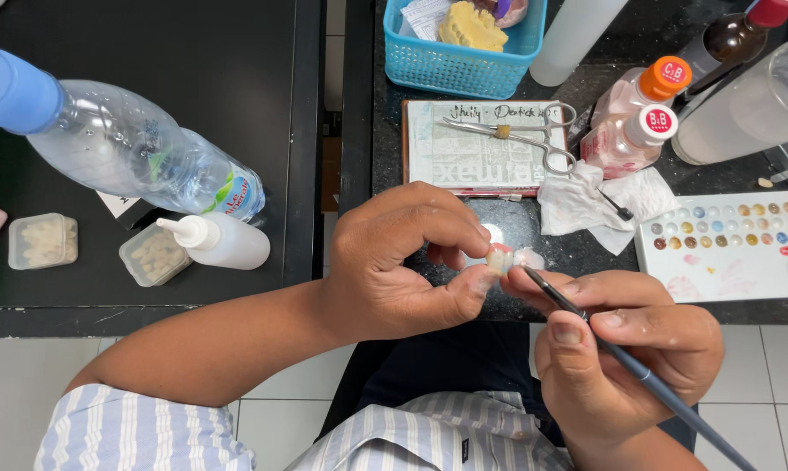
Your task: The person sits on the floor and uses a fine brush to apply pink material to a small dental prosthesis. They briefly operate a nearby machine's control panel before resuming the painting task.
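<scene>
My left hand (394, 262) pinches a small tooth-shaped piece (501, 259) between thumb and forefinger, just over the front edge of the dark countertop (743, 310). My right hand (625, 353) grips a thin dark brush (638, 371) like a pen. The brush tip reaches up and left, touching or almost touching the small piece. Both hands meet near the middle of the view, above my lap.
A white palette with several coloured wells (726, 244) lies right of the hands. Crumpled tissue (586, 196), metal forceps (520, 131) on a pad, two small bottles with orange and white caps (638, 122), and a blue basket (464, 48) sit behind. A water bottle (123, 144), squeeze bottle (219, 240) and small boxes rest left.
</scene>
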Motion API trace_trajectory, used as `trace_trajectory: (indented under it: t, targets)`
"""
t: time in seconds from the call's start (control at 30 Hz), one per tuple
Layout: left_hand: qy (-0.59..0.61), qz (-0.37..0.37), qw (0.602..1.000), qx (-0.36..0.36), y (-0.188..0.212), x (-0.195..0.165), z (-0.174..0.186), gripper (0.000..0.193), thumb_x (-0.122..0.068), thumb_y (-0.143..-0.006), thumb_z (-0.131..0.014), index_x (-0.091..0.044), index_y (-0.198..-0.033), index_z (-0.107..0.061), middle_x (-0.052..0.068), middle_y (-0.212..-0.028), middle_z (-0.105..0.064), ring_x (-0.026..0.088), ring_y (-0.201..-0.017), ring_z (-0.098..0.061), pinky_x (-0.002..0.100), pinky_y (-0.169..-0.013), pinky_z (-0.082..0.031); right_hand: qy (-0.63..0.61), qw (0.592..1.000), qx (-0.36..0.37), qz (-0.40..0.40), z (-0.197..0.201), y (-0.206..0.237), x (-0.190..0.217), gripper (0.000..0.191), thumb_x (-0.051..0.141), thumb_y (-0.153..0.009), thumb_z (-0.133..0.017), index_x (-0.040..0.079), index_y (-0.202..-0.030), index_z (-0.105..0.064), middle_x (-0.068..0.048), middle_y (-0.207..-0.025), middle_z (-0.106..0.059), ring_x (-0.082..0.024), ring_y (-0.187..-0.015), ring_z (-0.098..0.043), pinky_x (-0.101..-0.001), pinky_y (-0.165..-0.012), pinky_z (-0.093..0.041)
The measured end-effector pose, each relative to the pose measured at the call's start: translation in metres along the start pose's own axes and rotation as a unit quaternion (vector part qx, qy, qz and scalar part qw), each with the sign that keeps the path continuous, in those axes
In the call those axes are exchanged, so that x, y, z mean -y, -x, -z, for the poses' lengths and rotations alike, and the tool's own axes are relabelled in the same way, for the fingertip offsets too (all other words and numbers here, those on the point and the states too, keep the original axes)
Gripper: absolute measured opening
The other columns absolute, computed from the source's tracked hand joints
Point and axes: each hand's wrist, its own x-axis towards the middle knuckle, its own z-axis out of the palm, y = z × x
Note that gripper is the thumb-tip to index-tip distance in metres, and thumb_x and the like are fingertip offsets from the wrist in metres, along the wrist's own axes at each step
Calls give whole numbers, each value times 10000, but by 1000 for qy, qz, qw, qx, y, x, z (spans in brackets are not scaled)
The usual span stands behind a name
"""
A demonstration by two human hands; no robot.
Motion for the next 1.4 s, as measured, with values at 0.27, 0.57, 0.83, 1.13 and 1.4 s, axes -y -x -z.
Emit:
trace_trajectory:
  t: [0.27, 0.57, 0.83, 1.13, 1.4]
  targets:
    - [18, -7, 1000, 13, 1, -1, 1, 185, -104, -960, -821, -41, -1053, -674, 88, -969, -708, 65, -768, -667, 173, -655, -576, 7, 999, 26, 24, -6, 2, -5, 275, -20, -1006, -678, 75, -1195, -502, -171, -1118, -623, -295, -1082, -751, -471, -999, -660]
    - [-4, -19, 1000, 0, 1, 0, -1, 174, -97, -949, -826, -41, -1011, -673, 96, -1011, -709, 82, -789, -704, 187, -659, -610, 44, 998, 37, 30, -5, 5, -3, 300, -49, -984, -664, 83, -1187, -488, -170, -1138, -609, -269, -1043, -758, -457, -970, -670]
    - [-30, -34, 999, -1, 1, 2, -1, 183, -88, -918, -845, -61, -988, -679, 78, -1002, -709, 112, -852, -717, 210, -691, -611, 87, 995, 33, 28, -5, 3, 0, 313, -78, -952, -662, 78, -1149, -474, -199, -1097, -624, -259, -1011, -754, -452, -964, -671]
    - [-24, -39, 999, 3, 2, 4, -1, 193, -99, -915, -848, -66, -996, -676, 79, -1024, -704, 117, -864, -719, 216, -714, -613, 104, 994, 43, 13, -5, 2, 6, 315, -72, -952, -671, 74, -1149, -474, -195, -1106, -628, -258, -1008, -760, -419, -964, -664]
    - [-21, -37, 999, 5, 4, 5, -2, 197, -87, -916, -853, -65, -1002, -677, 77, -1033, -701, 119, -870, -720, 219, -728, -617, 150, 987, 53, 16, 1, 1, 5, 300, -65, -907, -687, 71, -1104, -506, -212, -1058, -637, -261, -965, -752, -441, -948, -671]
